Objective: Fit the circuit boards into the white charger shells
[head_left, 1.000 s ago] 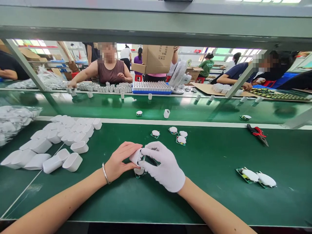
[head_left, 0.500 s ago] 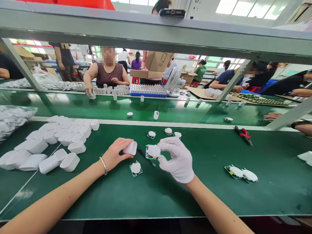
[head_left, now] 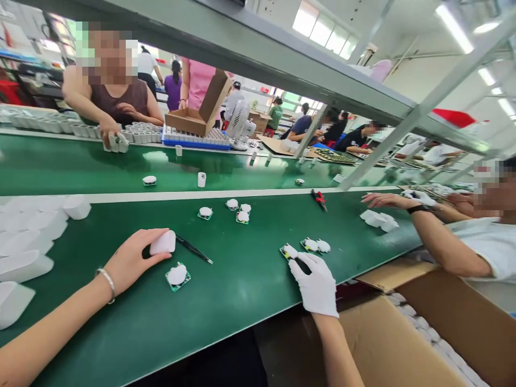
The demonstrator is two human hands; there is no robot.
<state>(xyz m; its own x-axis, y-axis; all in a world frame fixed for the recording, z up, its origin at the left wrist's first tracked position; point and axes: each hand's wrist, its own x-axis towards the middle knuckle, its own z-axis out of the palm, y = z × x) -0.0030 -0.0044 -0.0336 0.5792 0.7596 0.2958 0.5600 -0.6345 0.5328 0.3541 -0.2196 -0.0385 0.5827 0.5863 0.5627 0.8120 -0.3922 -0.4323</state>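
Casing (head_left: 163, 243) was held by left hand (head_left: 131, 257) beside tweezers (head_left: 195, 251); rightward, board (head_left: 288, 251) positioning by right hand (head_left: 318, 287), grip unclear, seemingly needed steadiness.

Bright windows (head_left: 305, 19), tube lights (head_left: 454, 28), pale wall (head_left: 278, 17)

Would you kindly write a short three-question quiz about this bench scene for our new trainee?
1. True or false: the right hand wears a white glove.
2. What is the left hand holding?
A) tweezers
B) a white shell
C) a cardboard box
3. Fill in the missing colour: the pliers on the green bench have black and ____ handles.

Key: 1. True. 2. B. 3. Red.
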